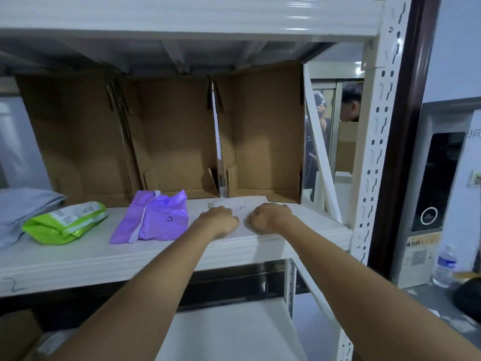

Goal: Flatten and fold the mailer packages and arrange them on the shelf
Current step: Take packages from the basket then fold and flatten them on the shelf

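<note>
Head view showed the white shelf [130, 256] bearing open cardboard boxes [177, 136], then purple [156, 217] and green mailers [65, 222] laid aside, likely awaiting arranging; the white mailer [242, 204] lay flat under the left hand [221, 220] and right hand [270, 216], both arms outstretched, fingers curled, apparently pressing it down; whether they gripped it I could not tell

Setting: I read this as a stockroom or parcel-handling room. Evidence, itemised: white boltless steel shelving [166, 256] with slotted uprights [374, 142]; three open brown cardboard boxes [171, 136] standing side by side at the back of the shelf as bins; plastic mailer packages laid out along the shelf, one purple [153, 217], one green [65, 222], one grey [23, 207], one white [242, 204]. Beyond the rack I see more cardboard [346, 142] and a person [351, 102]. A water bottle [445, 267] stands at right.
</note>
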Demonstrator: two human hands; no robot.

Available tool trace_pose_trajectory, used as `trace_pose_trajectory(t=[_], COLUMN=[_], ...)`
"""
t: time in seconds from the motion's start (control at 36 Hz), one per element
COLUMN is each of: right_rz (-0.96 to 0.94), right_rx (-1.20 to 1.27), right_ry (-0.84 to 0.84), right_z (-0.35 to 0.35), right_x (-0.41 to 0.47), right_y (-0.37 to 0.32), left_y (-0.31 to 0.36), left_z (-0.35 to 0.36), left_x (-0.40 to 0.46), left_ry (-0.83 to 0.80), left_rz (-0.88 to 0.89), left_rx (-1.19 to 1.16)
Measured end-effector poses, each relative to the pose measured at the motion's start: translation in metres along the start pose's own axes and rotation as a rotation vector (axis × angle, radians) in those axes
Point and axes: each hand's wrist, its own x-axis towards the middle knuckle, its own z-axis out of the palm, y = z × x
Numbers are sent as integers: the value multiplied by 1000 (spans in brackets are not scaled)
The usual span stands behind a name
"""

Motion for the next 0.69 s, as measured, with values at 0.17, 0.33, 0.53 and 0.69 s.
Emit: trace_pose_trajectory(t=[0.17, 0.33, 0.53, 0.69], right_rz=[-47, -50, -87, -118], right_rx=[107, 373, 382, 341], right_ry=[370, 209, 104, 22], right_z=[1, 11, 17, 17], right_x=[22, 42, 51, 48], right_y=[-13, -20, -18, -18], left_y=[14, 18, 8, 9], left_z=[-10, 4, 19, 20], left_x=[20, 34, 49, 47], left_ry=[175, 160, 131, 55], left_rz=[2, 114, 105, 93], left_rx=[-151, -96, -98, -130])
